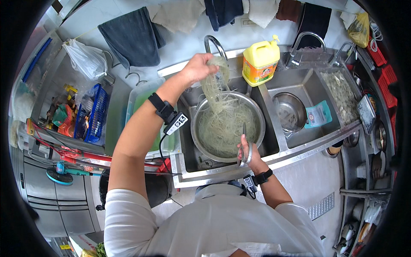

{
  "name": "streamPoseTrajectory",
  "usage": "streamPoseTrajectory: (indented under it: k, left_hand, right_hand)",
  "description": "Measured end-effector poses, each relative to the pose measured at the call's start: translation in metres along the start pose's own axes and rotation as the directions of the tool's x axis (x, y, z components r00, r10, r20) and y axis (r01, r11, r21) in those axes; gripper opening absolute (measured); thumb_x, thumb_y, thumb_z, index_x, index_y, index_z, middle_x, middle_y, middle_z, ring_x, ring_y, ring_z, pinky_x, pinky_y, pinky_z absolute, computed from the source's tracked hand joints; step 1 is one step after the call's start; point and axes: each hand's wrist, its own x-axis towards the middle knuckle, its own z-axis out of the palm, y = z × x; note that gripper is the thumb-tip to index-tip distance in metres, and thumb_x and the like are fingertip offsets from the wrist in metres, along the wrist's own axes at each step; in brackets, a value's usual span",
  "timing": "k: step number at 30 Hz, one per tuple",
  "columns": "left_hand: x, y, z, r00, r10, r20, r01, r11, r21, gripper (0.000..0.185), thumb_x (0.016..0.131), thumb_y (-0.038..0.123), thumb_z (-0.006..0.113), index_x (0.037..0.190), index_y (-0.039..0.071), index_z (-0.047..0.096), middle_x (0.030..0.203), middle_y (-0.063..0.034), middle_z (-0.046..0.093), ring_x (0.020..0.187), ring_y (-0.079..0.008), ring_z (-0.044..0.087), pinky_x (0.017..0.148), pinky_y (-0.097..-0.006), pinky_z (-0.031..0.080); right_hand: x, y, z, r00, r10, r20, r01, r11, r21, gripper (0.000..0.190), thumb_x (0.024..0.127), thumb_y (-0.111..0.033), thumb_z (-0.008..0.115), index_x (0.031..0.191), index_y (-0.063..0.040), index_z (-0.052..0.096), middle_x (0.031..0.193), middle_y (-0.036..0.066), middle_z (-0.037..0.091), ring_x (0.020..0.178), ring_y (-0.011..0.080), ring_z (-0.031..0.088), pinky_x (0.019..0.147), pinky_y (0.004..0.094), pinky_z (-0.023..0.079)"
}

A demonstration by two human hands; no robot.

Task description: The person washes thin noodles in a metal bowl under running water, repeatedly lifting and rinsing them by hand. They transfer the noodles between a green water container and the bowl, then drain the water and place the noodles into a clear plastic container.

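My left hand (201, 68) grips a bunch of pale translucent noodles (212, 91) high beside the tap. Long strands hang from it down to the noodle mass (224, 128) in a large round metal basin (196, 141). The basin stands in the left bay of a steel sink (271, 128). My right hand (249, 153) holds metal scissors (244, 129) by their loops at the basin's near right rim. Their blades point away from me over the noodles and look closed.
A yellow pump jug (261, 61) stands on the sink's back ledge under a curved tap (215, 45). The right bay holds a metal bowl (290, 110) and a teal-edged pouch (318, 115). Left of the sink is a clear plastic tub (138, 106). Cloths (131, 38) hang along the wall.
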Motion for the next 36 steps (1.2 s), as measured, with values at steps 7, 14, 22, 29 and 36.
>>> streamPoseTrajectory:
  k: [7,14,22,29,36]
  left_hand:
    - [0.004,0.0,-0.006,0.998,0.017,-0.066,-0.016,1.0,0.017,0.022,0.082,0.01,0.064,0.102,0.001,0.064,0.089,-0.0092,0.066,0.081,-0.0173,0.061,0.077,-0.0313,0.049]
    - [-0.006,-0.044,-0.005,0.998,-0.023,0.06,0.0,0.931,0.365,0.043,0.085,0.018,0.065,0.123,0.002,0.056,0.121,-0.0161,0.058,0.102,-0.0215,0.061,0.091,-0.0323,0.047]
    - [-0.057,-0.135,-0.069,0.981,-0.182,-0.072,0.182,0.983,-0.007,0.04,0.082,0.018,0.069,0.116,-0.001,0.06,0.108,-0.0135,0.063,0.1,-0.0192,0.06,0.088,-0.0302,0.048]
    - [-0.156,-0.246,-0.152,0.738,-0.64,-0.212,0.666,0.741,0.08,0.042,0.087,0.027,0.063,0.124,0.008,0.057,0.108,-0.0072,0.063,0.097,-0.0163,0.059,0.079,-0.0285,0.048]
    - [-0.213,-0.313,-0.14,0.859,-0.368,-0.355,0.466,0.85,0.247,0.044,0.084,0.017,0.066,0.125,0.005,0.056,0.118,-0.0145,0.062,0.105,-0.0231,0.06,0.08,-0.0342,0.049]
  right_hand:
    - [-0.001,0.004,-0.02,0.998,-0.012,-0.066,0.015,0.999,0.045,0.07,0.084,-0.068,0.052,0.083,0.002,0.055,0.055,0.003,0.044,0.043,0.0149,0.045,0.042,0.0287,0.039]
    - [0.003,-0.001,-0.021,0.994,0.003,-0.109,0.002,0.999,0.05,0.068,0.083,-0.067,0.055,0.083,0.001,0.053,0.055,0.003,0.043,0.042,0.0134,0.045,0.039,0.0282,0.04]
    - [0.012,0.002,-0.006,0.99,-0.024,-0.141,0.022,1.0,-0.013,0.067,0.085,-0.066,0.053,0.082,0.001,0.054,0.056,0.004,0.044,0.042,0.014,0.045,0.04,0.0293,0.04]
    - [0.02,0.014,0.018,0.993,0.023,-0.113,-0.026,0.999,-0.022,0.063,0.085,-0.064,0.054,0.081,-0.001,0.054,0.053,0.003,0.044,0.042,0.0133,0.045,0.04,0.0289,0.04]
    - [0.05,0.027,0.045,0.992,0.13,0.001,-0.128,0.975,-0.181,0.067,0.082,-0.068,0.054,0.087,-0.001,0.054,0.056,0.003,0.045,0.046,0.0155,0.047,0.047,0.0326,0.046]
